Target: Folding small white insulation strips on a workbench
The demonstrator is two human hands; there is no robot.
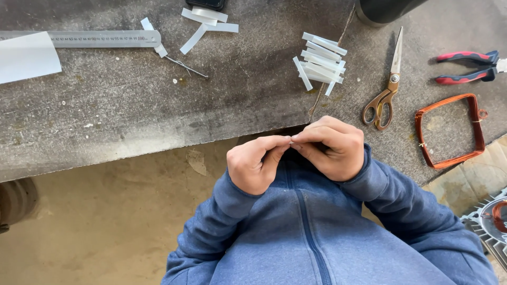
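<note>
A tiny white strip (291, 141) was pinched right between the fingertips of both hands, thumbs and forefingers closed on it, though hardly any of it could be seen. The left hand (257, 163) and right hand (330, 148) were pressed together in front of a blue zip hoodie (306, 232), just off the edge of the worn grey bench (132, 105). At about 12 o'clock from the hands, a loose pile of white strips (319, 63) was lying on the bench. A pair of scissors (385, 89) with bronze-coloured handles was parked at roughly 1 o'clock, closed, blades pointing away. Further out at 3 o'clock a squarish copper wire coil (449, 132) was laid flat, and red-handled pliers (467, 67) were seen at 2 o'clock near the edge of the picture. Over at 10 to 11 o'clock, a steel ruler (95, 38) was stretched along the top, with a sheet of white paper (26, 57) over its left end, a few more cut strips (203, 24) nearby and a thin bit of wire (185, 66) just below the ruler.
</note>
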